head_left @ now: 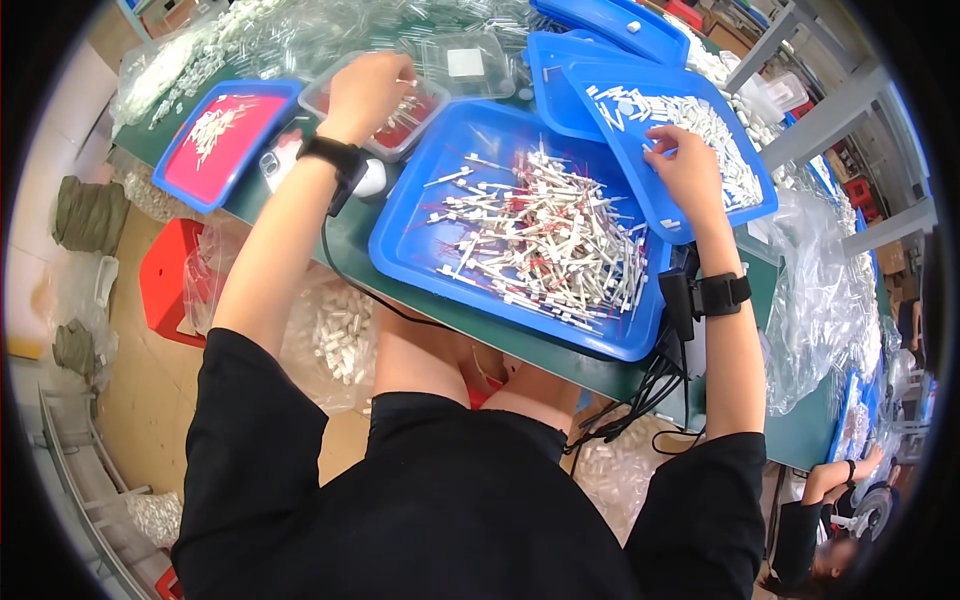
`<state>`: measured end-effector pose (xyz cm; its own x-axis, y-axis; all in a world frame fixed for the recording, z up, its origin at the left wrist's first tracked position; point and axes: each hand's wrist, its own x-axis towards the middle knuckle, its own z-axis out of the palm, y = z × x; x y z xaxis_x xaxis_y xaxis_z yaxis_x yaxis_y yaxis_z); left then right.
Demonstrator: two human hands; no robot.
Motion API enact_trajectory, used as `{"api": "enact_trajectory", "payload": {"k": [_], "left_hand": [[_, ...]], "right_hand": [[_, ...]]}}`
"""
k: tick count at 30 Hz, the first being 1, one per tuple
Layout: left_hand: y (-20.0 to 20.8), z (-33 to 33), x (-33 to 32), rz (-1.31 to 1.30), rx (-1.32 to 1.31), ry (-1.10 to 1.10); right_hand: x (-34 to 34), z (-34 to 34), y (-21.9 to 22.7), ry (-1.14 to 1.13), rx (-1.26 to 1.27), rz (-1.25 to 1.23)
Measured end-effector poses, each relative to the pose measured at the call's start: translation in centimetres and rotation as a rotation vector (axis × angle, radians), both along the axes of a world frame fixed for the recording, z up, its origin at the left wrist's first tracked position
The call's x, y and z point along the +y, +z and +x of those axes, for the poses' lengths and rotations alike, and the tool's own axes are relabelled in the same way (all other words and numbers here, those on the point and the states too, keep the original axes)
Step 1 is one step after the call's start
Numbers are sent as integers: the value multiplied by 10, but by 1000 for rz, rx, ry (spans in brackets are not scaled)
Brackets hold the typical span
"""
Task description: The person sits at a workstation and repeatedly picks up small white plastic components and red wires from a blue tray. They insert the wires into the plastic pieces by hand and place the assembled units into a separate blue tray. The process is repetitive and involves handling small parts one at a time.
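My left hand (368, 92) is closed over a clear plastic box (437, 112) that holds thin white pieces on a red bottom. Its fingertips curl down, and what they grip, if anything, is hidden. Above a tilted blue tray (662, 226) of small white tubes (700, 130), my right hand (688, 168) pinches thumb and finger together; anything between them is too small to name. Between the two hands stands a large blue tray (410, 262), heaped with slim white sticks (560, 235) that have red wires among them.
A smaller blue tray with a red bottom (177, 178) lies at the left, beside a phone (270, 165). Clear bags and tubes (300, 40) cover the table's far side. Black cables (650, 385) hang off the near edge. Another person (815, 525) works at the lower right.
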<state>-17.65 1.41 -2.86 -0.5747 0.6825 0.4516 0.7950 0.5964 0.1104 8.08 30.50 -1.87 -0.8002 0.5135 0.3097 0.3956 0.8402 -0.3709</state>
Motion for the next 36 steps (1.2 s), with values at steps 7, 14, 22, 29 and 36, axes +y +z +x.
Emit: {"api": "enact_trajectory", "payload": {"k": [7, 14, 22, 29, 36], "left_hand": [[3, 4, -1, 505, -27, -112], [24, 30, -15, 767, -168, 54], [49, 179, -10, 1261, -1341, -697], [42, 220, 3, 1284, -1367, -660], [29, 241, 7, 1194, -1298, -650]], "right_hand": [[7, 12, 5, -2, 124, -85], [-41, 44, 46, 76, 333, -371], [-139, 62, 61, 475, 490, -622], [-147, 83, 61, 382, 535, -892], [-145, 98, 55, 338, 468, -918]]}}
